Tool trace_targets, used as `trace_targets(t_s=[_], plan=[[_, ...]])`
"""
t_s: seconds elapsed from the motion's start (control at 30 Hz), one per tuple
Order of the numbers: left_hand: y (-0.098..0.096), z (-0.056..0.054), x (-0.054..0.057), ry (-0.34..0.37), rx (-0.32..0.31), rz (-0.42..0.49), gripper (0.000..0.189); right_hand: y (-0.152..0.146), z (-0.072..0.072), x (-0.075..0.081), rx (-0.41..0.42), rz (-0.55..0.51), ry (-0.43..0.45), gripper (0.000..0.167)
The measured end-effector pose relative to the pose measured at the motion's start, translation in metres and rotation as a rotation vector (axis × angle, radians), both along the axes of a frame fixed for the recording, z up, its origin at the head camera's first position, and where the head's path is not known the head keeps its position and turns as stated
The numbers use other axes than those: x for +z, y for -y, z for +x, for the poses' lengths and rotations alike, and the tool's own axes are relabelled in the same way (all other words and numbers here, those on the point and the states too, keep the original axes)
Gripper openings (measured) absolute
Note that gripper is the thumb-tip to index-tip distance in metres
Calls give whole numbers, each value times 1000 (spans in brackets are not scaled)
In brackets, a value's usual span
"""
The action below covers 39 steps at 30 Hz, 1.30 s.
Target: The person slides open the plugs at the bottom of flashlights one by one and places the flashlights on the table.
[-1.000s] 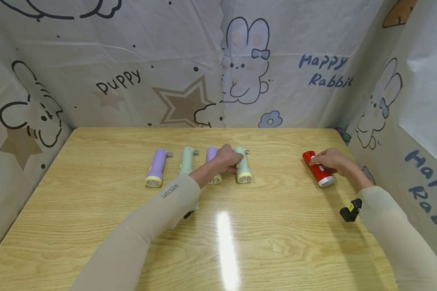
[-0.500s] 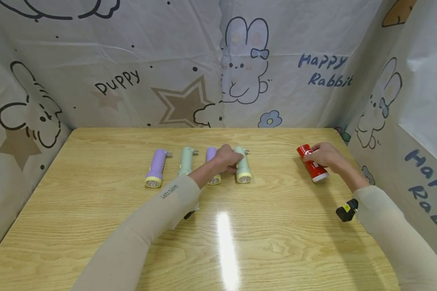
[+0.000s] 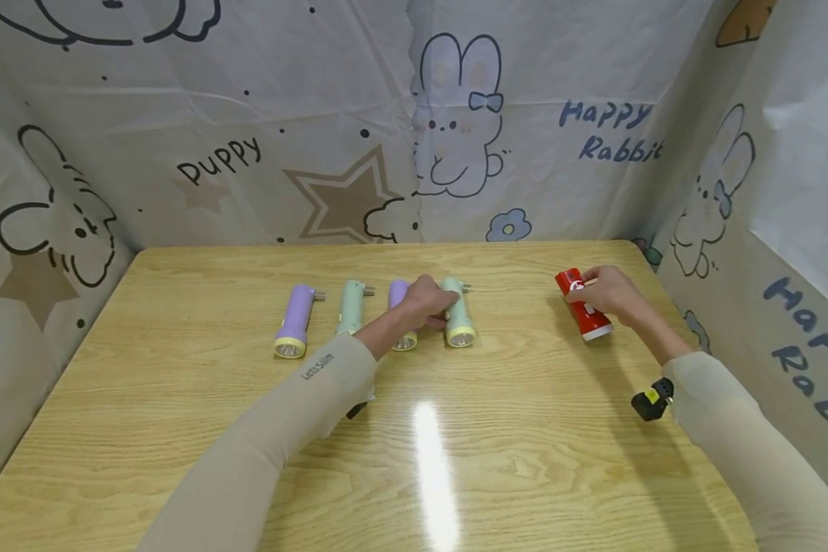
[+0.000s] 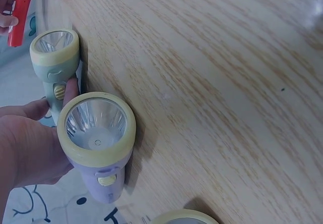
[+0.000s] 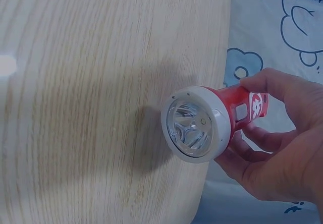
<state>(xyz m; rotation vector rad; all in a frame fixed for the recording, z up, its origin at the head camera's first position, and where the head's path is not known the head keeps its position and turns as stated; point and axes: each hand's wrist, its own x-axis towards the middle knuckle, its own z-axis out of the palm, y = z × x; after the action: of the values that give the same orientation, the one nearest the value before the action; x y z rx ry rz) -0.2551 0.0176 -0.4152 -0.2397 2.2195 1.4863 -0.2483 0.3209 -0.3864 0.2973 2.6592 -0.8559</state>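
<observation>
My left hand (image 3: 424, 299) pinches a pale green flashlight (image 3: 458, 316) with a cream head, the rightmost of a row on the table. In the left wrist view, thumb and finger lie on either side of its body. A purple flashlight (image 4: 103, 176) sits just beside that hand, partly covered by it in the head view. My right hand (image 3: 610, 293) grips a red flashlight (image 3: 585, 313) with a white rim, tilted, its lens toward me. A shadow under the red flashlight suggests it is held above the table.
Further left lie another green flashlight (image 3: 351, 303), partly behind my left sleeve, and another purple flashlight (image 3: 295, 318). Plug prongs stick out near their far ends. The wooden table (image 3: 524, 429) meets printed cloth walls (image 3: 559, 184) at the back and both sides.
My right hand has moved left and slightly away from me with the red flashlight. My left hand stays on the green flashlight. The head view has shifted a little.
</observation>
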Motion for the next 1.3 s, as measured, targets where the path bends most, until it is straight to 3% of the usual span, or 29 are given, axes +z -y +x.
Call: trace_targets(t_s=[0.53, 0.97, 1.3], plan=[[0, -1, 4, -29, -23, -98, 25, 10, 5, 3, -36, -19, -92, 62], [4, -1, 13, -126, -87, -186, 35, 20, 7, 5, -53, -23, -127, 60], [8, 1, 19, -189, -89, -91, 63, 28, 10, 7, -56, -34, -157, 60]])
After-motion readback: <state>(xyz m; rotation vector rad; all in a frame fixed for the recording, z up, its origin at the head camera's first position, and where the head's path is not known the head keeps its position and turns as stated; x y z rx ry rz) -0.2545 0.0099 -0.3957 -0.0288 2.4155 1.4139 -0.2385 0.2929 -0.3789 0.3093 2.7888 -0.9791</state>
